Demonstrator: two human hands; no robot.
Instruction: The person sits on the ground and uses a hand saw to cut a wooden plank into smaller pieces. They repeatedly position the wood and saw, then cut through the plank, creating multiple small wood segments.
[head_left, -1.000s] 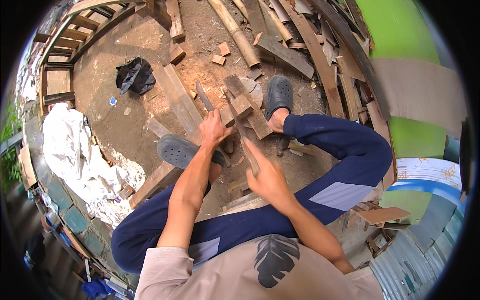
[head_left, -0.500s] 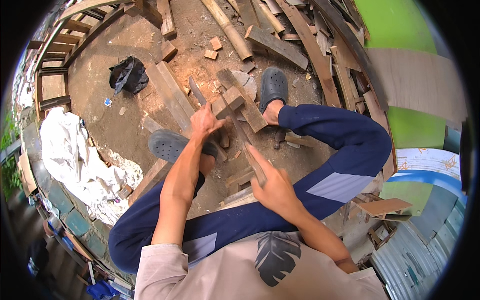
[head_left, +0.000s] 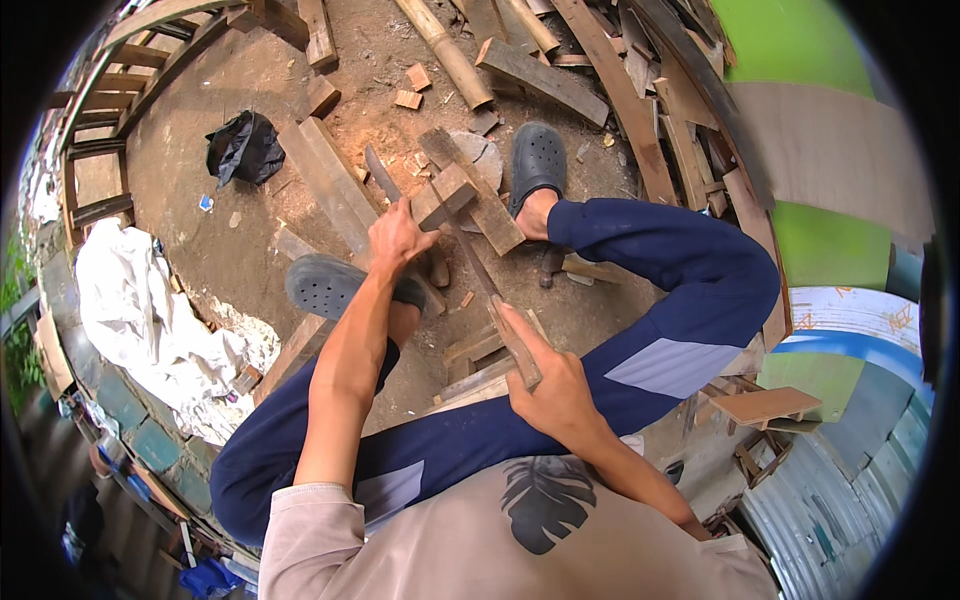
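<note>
My right hand point(head_left: 556, 388) is closed round the straight wooden handle of a hand saw point(head_left: 473, 255), index finger along it. The narrow dark blade slants up and left, edge-on, across a short wooden block point(head_left: 446, 198); its teeth cannot be made out. My left hand point(head_left: 397, 238) grips the block's left end, thumb toward the blade. Beneath the block lies a longer plank point(head_left: 490, 215), which props it up. A curved, machete-like blade point(head_left: 379, 172) sticks out past my left hand, which hides its middle.
My feet, in grey clogs point(head_left: 538, 160), flank the work. Thick beams point(head_left: 325, 180) lie to the left, near a black plastic bag point(head_left: 245, 148) and white cloth point(head_left: 140, 310). A hammer point(head_left: 550, 265) rests by my right foot. Scrap wood point(head_left: 690, 130) is piled at right.
My right hand has drawn the saw back toward me, down and slightly right. My left hand still grips the block. The whole view has shifted a little.
</note>
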